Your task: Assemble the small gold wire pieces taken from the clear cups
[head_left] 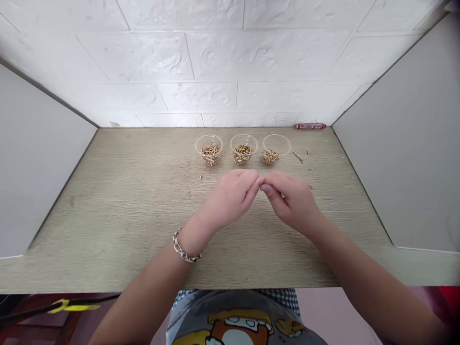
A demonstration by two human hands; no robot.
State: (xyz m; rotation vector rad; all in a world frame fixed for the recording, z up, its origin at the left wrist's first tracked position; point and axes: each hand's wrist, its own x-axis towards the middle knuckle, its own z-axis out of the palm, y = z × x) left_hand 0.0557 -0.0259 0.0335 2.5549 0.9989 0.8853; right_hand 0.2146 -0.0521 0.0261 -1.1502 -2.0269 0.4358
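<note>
My left hand (235,195) and my right hand (291,200) meet fingertip to fingertip above the table, just in front of the cups. Both are closed in a pinch, and whatever lies between the fingers is too small or hidden to make out. Behind them stand three clear plastic cups in a row: a left cup (209,139), a middle cup (244,139) and a right cup (276,138). Each holds many small gold-coloured metal pins. One loose pin (201,179) lies on the table left of my left hand.
A few thin gold pieces (298,157) and dark bits lie right of the cups on the wooden table (118,206). A red wrapped tube (310,126) rests against the white brick wall (212,57). Grey panels (413,143) close off both sides.
</note>
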